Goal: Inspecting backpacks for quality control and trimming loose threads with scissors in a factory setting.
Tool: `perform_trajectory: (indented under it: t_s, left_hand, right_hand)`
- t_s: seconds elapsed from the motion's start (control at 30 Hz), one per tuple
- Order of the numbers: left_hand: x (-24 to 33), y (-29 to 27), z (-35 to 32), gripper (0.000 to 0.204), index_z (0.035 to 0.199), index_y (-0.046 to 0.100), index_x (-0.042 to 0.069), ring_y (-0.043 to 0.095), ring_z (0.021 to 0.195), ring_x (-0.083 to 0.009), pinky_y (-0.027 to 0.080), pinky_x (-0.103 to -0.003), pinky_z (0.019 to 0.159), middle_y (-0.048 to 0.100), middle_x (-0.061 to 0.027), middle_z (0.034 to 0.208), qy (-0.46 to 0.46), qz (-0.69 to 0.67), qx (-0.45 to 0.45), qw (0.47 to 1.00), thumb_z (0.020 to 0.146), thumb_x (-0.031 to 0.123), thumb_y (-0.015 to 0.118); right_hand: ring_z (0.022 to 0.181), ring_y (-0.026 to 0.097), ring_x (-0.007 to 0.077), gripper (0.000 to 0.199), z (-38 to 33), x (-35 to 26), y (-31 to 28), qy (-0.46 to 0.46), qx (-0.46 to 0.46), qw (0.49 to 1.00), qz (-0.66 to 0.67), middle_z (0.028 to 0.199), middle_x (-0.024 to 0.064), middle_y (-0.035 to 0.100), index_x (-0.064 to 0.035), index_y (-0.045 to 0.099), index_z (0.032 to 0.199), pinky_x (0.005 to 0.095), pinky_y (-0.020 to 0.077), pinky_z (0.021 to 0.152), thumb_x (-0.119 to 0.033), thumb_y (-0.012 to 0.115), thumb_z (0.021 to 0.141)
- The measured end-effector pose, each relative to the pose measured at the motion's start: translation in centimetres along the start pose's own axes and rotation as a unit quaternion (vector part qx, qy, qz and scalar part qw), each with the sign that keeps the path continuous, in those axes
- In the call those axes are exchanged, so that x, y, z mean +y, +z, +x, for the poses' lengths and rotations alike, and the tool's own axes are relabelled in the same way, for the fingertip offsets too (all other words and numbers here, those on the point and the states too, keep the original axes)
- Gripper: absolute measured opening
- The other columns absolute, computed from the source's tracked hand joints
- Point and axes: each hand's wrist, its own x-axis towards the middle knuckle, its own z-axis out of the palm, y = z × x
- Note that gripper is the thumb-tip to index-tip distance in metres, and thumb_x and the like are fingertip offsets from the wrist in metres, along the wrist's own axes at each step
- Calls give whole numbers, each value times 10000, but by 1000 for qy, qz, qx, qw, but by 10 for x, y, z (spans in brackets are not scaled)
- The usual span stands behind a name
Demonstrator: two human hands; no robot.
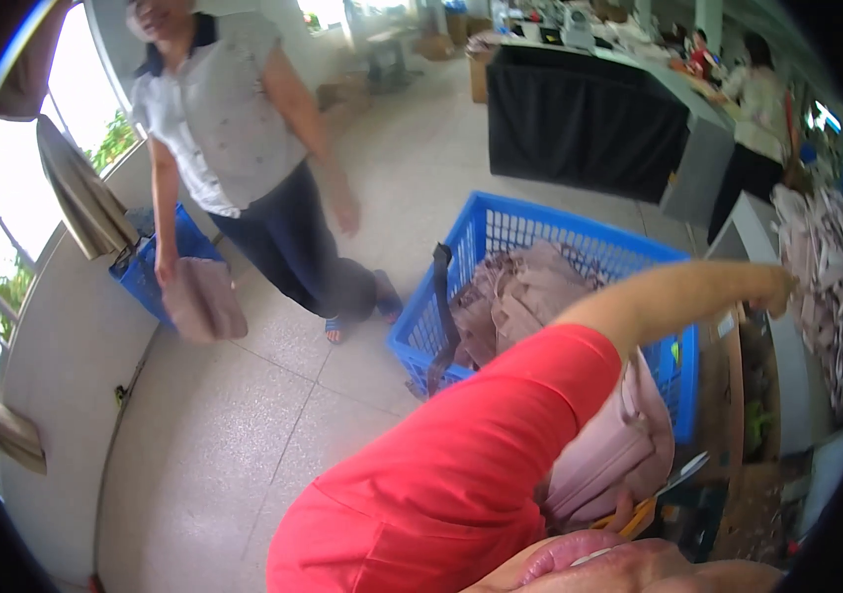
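My left arm, in a red sleeve, stretches across to the right. Its hand, my left hand (773,288), is at the edge of a heap of pinkish-grey garments (819,287); its fingers are blurred and I cannot tell their grip. Low in the picture, part of my right hand (623,513) shows, closed around yellow-handled scissors (643,516) whose pale blades point up and to the right. Beside it hangs a folded mauve cloth (619,450). Under my left forearm stands a blue plastic basket (580,225) holding crumpled mauve cloth (525,296).
A person (229,119) stands at left, holding a mauve cloth piece (206,298) beside a blue crate (150,272) under the windows. A long table (678,99) with a black cloth front (580,128) is behind the basket; another person (756,109) works there.
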Motion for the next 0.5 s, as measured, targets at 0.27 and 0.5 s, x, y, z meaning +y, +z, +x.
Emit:
perform_trajectory:
  t_s: [0.27, 0.5]
  left_hand:
    - [-113, 8, -185, 631, 1207, 400, 22, 503, 941, -143, 381, -287, 832, 548, -90, 1040, -49, -436, -129, 889, 783, 479, 494]
    - [-127, 140, -227, 515, 1124, 465, 36, 520, 938, -149, 396, -278, 833, 539, -45, 1050, -61, -653, -19, 755, 702, 246, 672]
  right_hand:
    - [633, 474, 70, 242, 15, -72, -37, 331, 114, 906, 237, 727, 4, 523, -9, 519, 880, 212, 379, 543, -64, 608, 661]
    - [755, 511, 84, 329, 27, -77, -58, 360, 193, 856, 317, 837, 15, 563, 5, 532, 978, 205, 407, 705, 45, 603, 659]
